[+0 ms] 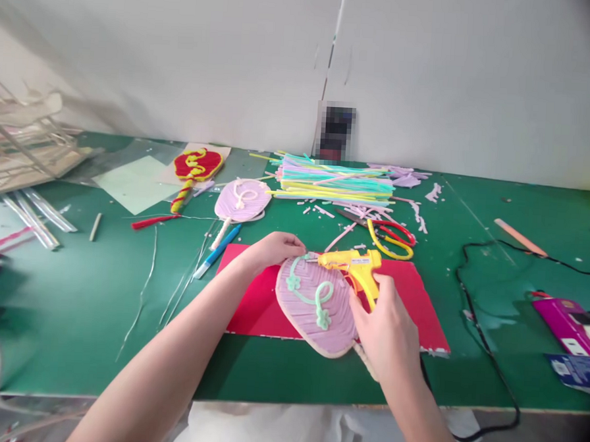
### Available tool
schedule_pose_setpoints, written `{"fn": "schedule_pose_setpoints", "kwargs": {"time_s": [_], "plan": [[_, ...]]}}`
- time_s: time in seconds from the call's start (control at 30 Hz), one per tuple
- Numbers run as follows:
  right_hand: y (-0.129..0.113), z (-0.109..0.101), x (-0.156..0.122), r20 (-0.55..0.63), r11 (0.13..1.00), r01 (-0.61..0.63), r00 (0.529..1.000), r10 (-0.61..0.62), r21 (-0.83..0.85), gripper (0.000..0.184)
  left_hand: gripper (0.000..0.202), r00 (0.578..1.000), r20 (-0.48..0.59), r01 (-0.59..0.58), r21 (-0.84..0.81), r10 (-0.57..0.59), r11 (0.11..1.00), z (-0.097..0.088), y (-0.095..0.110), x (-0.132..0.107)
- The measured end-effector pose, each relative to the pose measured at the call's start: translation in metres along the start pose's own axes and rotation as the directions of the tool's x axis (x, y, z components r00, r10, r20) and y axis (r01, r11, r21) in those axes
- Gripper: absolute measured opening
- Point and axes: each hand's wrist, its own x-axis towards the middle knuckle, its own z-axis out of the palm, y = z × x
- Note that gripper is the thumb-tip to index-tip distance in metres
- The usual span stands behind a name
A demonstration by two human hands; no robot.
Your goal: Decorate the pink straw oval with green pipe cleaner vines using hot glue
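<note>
My right hand (386, 325) is wrapped round a yellow hot glue gun (357, 264), whose nozzle points left at the top edge of a lilac hand fan (314, 314). The fan is made of pipe cleaners with a pale rim, and its handle runs under my right hand. Mint-green flowers and a curl decorate its face. At the fan's upper edge, close to the nozzle, my left hand (284, 248) pinches the end of a mint-green pipe cleaner (294, 266); its fingertips partly hide that end. Beneath the fan lies a red board (254, 298).
Behind are a bundle of pastel pipe cleaners (334, 180), scissors (386, 232), a second lilac fan (241, 200) and a red-and-yellow fan (198, 165). A blue pen (217, 250) lies left of the board. A black cord (472, 316) loops at right, near a purple box (567, 321).
</note>
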Motion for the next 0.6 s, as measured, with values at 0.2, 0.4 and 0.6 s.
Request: {"fn": "schedule_pose_setpoints", "kwargs": {"time_s": [0.2,0.4,0.6], "plan": [[0.0025,0.0037,-0.0032,-0.023,1.0,0.024,0.999,-0.024,0.006,0.027,0.016,1.0,-0.011,-0.012,0.021,0.012,1.0,0.0004,0.0021,-0.0029],[0.0028,0.0051,-0.0038,-0.035,0.999,0.033,0.999,-0.033,0.008,0.027,0.016,1.0,-0.005,-0.014,0.003,0.014,1.0,0.0003,0.0,-0.0018],[0.0043,0.006,-0.0044,-0.017,0.999,0.021,1.0,-0.021,0.03,0.028,0.016,1.0,0.01,-0.023,-0.017,0.023,1.0,-0.0001,-0.0019,-0.0008]]}}
